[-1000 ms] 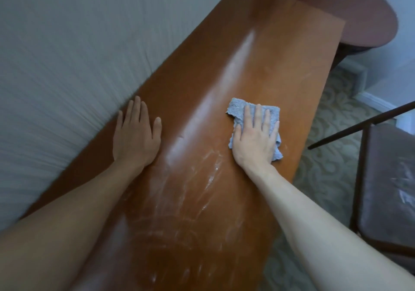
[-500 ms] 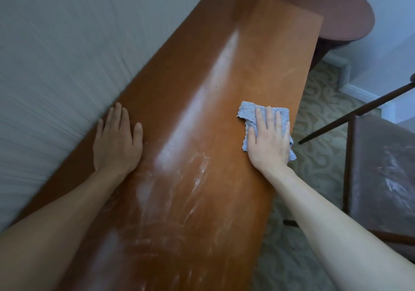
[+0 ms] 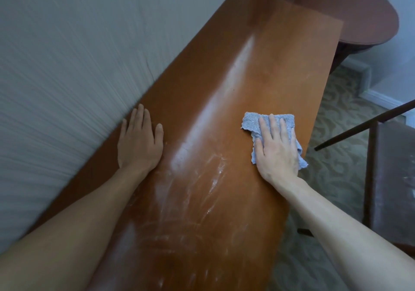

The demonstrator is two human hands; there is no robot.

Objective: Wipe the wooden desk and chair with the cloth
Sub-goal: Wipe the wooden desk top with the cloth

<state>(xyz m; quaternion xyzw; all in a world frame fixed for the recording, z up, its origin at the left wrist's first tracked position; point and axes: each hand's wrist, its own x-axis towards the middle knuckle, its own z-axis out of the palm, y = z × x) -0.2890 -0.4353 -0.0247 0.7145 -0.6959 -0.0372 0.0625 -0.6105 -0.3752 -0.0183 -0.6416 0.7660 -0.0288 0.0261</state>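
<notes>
A long wooden desk runs along a pale, finely ribbed wall, its orange-brown top glossy with a bright streak down the middle and whitish smears across the near half. The person's left hand lies palm down on the desk close to the wall, fingers straight and together, holding nothing. The right hand presses flat on a light blue cloth near the desk's right edge (the fingers are extended, not curled round the fabric), and one corner of the cloth reaches that edge. A dark-framed chair with a brown padded seat stands to the right on patterned carpet. Beyond the desk's far end sits a round reddish-brown table.
</notes>
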